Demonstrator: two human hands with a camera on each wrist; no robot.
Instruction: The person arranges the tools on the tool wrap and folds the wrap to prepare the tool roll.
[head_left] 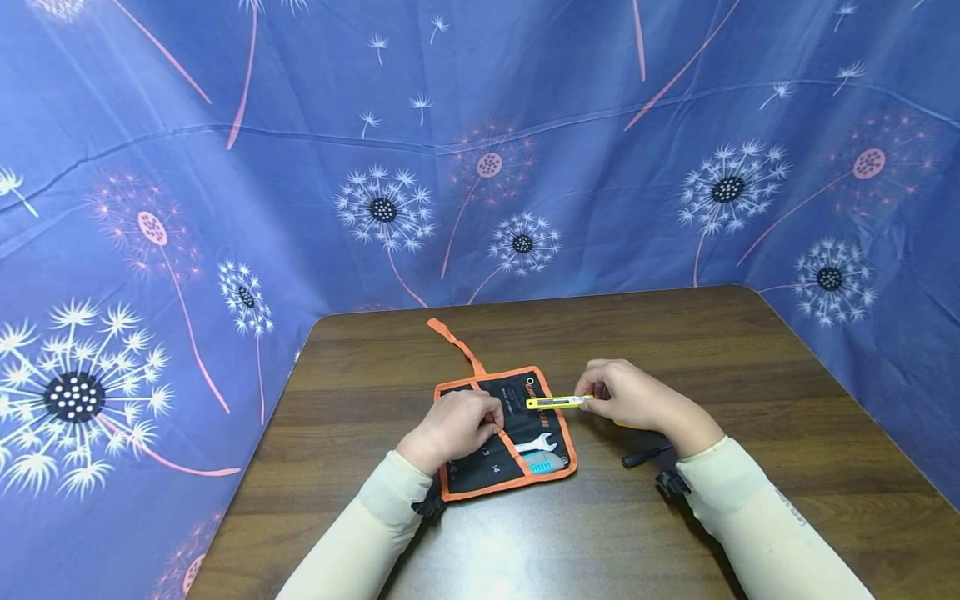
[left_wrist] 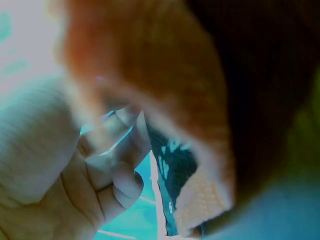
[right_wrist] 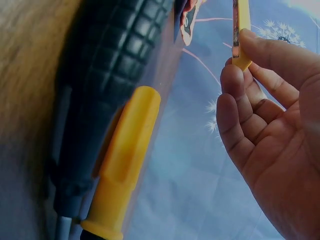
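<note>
A black tool roll [head_left: 517,400] with orange trim lies unfolded on the table. My left hand [head_left: 457,423] rests over its left half, pinching the orange pocket edge between thumb and fingers. In the left wrist view, blurred orange trim [left_wrist: 150,75] covers much of the left hand [left_wrist: 65,200]. A silver wrench [head_left: 538,443] and a teal-handled tool [head_left: 543,462] sit in the right pocket. My right hand [head_left: 628,396] pinches one end of a slim yellow tool [head_left: 558,402] with a label strip, held level over the roll's right side.
A black-handled screwdriver [right_wrist: 112,85] and a yellow-handled tool [right_wrist: 122,155] lie beneath the right wrist. The roll's orange strap [head_left: 453,337] stretches toward the back of the wooden table [head_left: 675,333]. A blue dandelion-print cloth [head_left: 600,167] hangs behind.
</note>
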